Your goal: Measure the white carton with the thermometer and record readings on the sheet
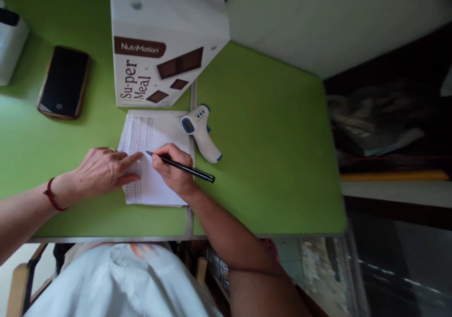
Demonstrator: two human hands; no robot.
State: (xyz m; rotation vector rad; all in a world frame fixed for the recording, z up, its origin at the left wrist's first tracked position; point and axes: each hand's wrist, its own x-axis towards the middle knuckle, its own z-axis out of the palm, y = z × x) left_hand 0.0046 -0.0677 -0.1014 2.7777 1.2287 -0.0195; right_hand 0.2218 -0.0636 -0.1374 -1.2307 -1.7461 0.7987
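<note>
A black pen (190, 169) is gripped in my right hand (175, 166), its tip at the paper near the edge of the written columns. Under both hands lies a white sheet of paper (165, 192), its left part covered in small handwriting too fine to read. My left hand (106, 169) rests flat on the left side of the sheet, index finger stretched toward the pen tip and thumb apart. A white and blue infrared thermometer (203, 136) touches the upper right of the paper.
A white NutriMotion box (141, 30) stands just behind the paper. To its left lie a dark phone (65, 82) in a brown case and a white device (12, 44). The green table (268, 147) has a seam beside the paper and an edge before my lap.
</note>
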